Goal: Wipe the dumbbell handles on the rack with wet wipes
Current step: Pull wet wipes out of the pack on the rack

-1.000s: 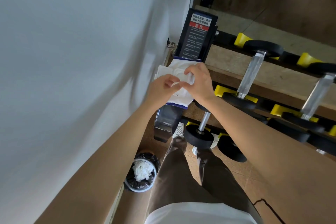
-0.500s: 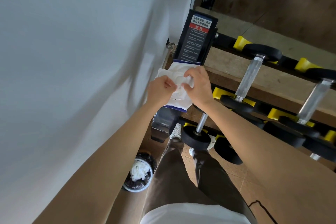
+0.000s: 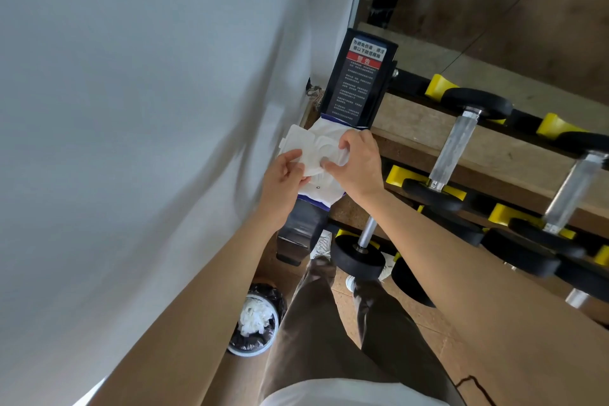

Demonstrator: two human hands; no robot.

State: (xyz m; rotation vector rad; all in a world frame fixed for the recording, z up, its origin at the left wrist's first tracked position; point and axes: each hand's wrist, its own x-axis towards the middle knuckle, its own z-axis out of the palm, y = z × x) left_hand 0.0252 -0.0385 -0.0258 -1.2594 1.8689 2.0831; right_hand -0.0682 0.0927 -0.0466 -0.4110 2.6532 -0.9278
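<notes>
Your left hand (image 3: 284, 180) pinches the open white plastic flip lid (image 3: 298, 143) of the white, blue-edged soft wet-wipe pack (image 3: 321, 189), thumb on top of the flap. Your right hand (image 3: 359, 165) is curled over the pack's oval opening, thumb and fingertips pinching there; can't tell if a wipe is between them. The pack lies on the sloped black end post of the dumbbell rack (image 3: 304, 224), just below the black warning label (image 3: 361, 82) with the red band, near the white wall (image 3: 131, 109). To your right, black round-head dumbbells with chrome handles sit in yellow cradles: one on the top tier (image 3: 456, 145), another further right (image 3: 571, 191), and one on a lower tier (image 3: 357, 257) under your right forearm. All are apart from both hands. Down by your legs a round bin with a black liner (image 3: 255, 320) holds crumpled white wipes. It stands on the brown floor (image 3: 263, 264), next to the wall.
</notes>
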